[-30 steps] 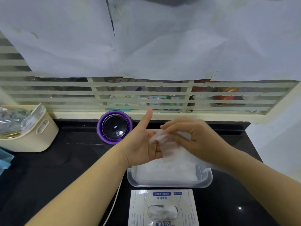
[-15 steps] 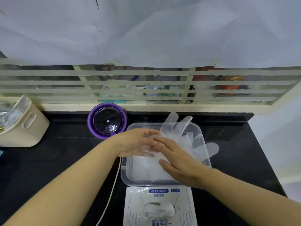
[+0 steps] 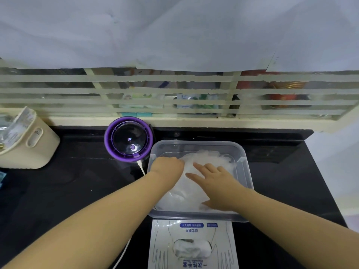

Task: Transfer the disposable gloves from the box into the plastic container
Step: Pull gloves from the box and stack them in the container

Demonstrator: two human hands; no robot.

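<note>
1. Black desk (image 3: 58, 191) below a taped, slatted window, carrying a clear rectangular plastic container (image 3: 198, 147) at its centre.
2. Inside the container: a crumpled pile of translucent white disposable gloves (image 3: 211, 160), heaped highest toward the far wall and covering most of the floor.
3. Right hand (image 3: 215, 183) released, fingers straight and spread, pressing flat on the near right part of the pile.
4. Left hand (image 3: 167, 167) at the pile's left edge, just inside the container's left wall. Back of the hand up, fingers bent down out of sight; gripping or not, cannot tell.
5. Right up against the container's near rim: a flat white cardboard glove box with blue print (image 3: 192, 228), with more gloves bunched in its oval opening.
6. Just beside the container's far left corner: a round purple-rimmed device with a dark dome (image 3: 129, 139), a small lit number on top. Thin white cable (image 3: 141, 167) leading from it toward the near edge, passing under the left forearm.
7. Far left: a cream plastic basket with a handle slot (image 3: 29, 148), holding clear wrappers.
</note>
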